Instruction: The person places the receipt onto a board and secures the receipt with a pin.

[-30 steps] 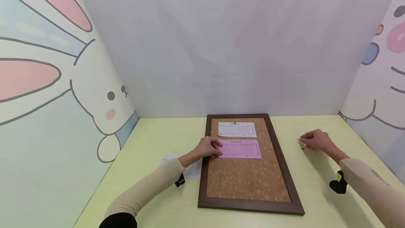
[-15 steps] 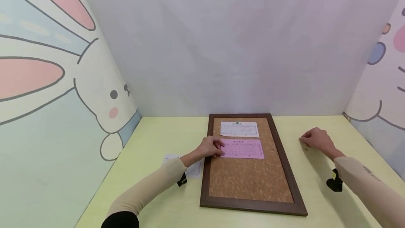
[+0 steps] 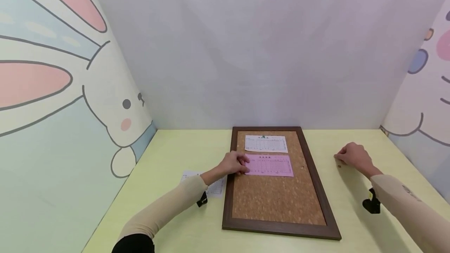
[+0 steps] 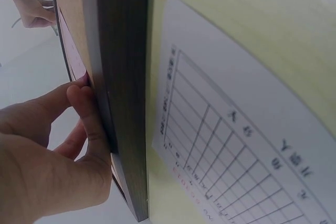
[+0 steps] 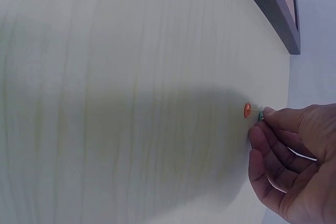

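My left hand (image 3: 233,162) pinches the left edge of a pink printed form (image 3: 270,165), which lies flat on the framed corkboard (image 3: 277,200). In the left wrist view, the thumb and a finger meet at the pink corner beside the dark frame (image 4: 123,77). Right of the board, my right hand (image 3: 356,155) is low over the table. Its thumb and forefinger pinch a green thumbtack (image 5: 261,116), mostly hidden by the fingertips. An orange thumbtack (image 5: 247,109) lies just beside it, its pin towards the fingers.
A white form (image 3: 266,144) is on the upper corkboard, with a green thumbtack (image 3: 263,136) at its top edge. Another white form (image 4: 236,124) lies on the table left of the frame, partly under my left forearm. A wall (image 3: 211,69) rises behind the table.
The head view has turned slightly, so the board appears further right. My right fingertips have shifted slightly, and the pale bit seen at them earlier no longer shows. My left hand keeps its pinch.
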Demonstrator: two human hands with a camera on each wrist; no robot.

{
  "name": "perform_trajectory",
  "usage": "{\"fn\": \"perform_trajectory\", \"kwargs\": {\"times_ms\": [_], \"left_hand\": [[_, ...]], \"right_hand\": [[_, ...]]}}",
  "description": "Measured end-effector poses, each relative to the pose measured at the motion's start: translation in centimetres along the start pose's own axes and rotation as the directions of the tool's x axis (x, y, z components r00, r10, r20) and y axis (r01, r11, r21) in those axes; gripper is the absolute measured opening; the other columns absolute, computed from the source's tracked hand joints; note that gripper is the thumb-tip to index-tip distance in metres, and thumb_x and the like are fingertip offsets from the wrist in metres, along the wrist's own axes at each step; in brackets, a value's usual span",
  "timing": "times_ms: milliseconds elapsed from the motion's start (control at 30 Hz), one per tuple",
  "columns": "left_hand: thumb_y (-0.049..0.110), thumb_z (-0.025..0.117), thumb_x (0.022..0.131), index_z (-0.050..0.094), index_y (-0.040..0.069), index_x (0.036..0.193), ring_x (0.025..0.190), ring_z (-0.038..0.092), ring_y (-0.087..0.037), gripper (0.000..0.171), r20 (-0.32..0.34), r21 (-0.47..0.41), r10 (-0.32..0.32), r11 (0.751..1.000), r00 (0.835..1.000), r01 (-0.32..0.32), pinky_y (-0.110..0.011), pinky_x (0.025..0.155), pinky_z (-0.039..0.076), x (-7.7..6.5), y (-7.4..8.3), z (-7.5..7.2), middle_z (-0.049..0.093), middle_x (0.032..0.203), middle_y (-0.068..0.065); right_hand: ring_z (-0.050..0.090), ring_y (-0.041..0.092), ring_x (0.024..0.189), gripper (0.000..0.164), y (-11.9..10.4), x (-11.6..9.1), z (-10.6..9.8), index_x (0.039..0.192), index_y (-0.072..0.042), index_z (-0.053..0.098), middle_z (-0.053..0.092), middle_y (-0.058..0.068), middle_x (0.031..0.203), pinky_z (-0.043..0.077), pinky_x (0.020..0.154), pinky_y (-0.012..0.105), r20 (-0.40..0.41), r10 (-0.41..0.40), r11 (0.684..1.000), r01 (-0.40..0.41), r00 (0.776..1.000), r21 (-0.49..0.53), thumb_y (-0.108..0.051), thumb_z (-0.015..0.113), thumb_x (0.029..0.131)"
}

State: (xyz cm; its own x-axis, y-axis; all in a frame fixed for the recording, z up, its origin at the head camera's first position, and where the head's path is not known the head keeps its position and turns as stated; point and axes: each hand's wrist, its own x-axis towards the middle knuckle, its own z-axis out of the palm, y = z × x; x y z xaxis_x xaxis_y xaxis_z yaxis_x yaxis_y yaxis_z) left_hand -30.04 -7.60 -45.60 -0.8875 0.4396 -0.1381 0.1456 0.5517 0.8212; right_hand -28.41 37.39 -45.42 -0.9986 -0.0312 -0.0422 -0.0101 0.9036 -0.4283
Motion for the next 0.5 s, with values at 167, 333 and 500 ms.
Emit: {"fn": "perform_trajectory", "kwargs": {"times_ms": [167, 333, 500], "left_hand": [[0.003, 0.081, 0.085, 0.072, -0.002, 0.103, 0.052, 0.055, -0.008, 0.021, -0.014, 0.005, 0.012, 1.000, 1.000, -0.012, -0.015, 0.050, 0.046, 0.0, 0.0, -0.2, 0.061, 0.071, -0.002], [0.003, 0.082, 0.084, 0.072, -0.001, 0.103, 0.052, 0.054, -0.007, 0.021, -0.014, -0.007, 0.003, 1.000, 1.000, -0.003, -0.015, 0.049, 0.046, 0.1, -0.2, -0.1, 0.061, 0.071, -0.001], [0.003, 0.082, 0.084, 0.072, -0.001, 0.102, 0.053, 0.054, -0.008, 0.021, -0.008, -0.004, 0.011, 1.000, 1.000, -0.011, -0.015, 0.049, 0.045, 0.1, -0.2, 0.1, 0.060, 0.072, -0.001]], "right_hand": [[0.052, 0.014, 0.059, 0.025, -0.6, 0.6, 0.4, 0.090, 0.011, 0.074, 0.070, 0.006, 0.068, 0.041, 0.057, 0.032, -0.028, -0.092, 0.995, 0.092, 0.995, 0.023, -0.012, 0.067, 0.094], [0.052, 0.012, 0.059, 0.021, -1.1, 1.0, 1.4, 0.090, 0.008, 0.074, 0.069, 0.007, 0.071, 0.041, 0.058, 0.031, -0.027, -0.147, 0.987, 0.149, 0.989, 0.062, -0.012, 0.068, 0.095], [0.052, 0.012, 0.056, 0.021, -0.9, 1.1, 1.9, 0.095, 0.007, 0.074, 0.071, 0.008, 0.076, 0.042, 0.053, 0.031, -0.012, -0.154, 0.984, 0.155, 0.988, 0.085, -0.013, 0.068, 0.097]]}}
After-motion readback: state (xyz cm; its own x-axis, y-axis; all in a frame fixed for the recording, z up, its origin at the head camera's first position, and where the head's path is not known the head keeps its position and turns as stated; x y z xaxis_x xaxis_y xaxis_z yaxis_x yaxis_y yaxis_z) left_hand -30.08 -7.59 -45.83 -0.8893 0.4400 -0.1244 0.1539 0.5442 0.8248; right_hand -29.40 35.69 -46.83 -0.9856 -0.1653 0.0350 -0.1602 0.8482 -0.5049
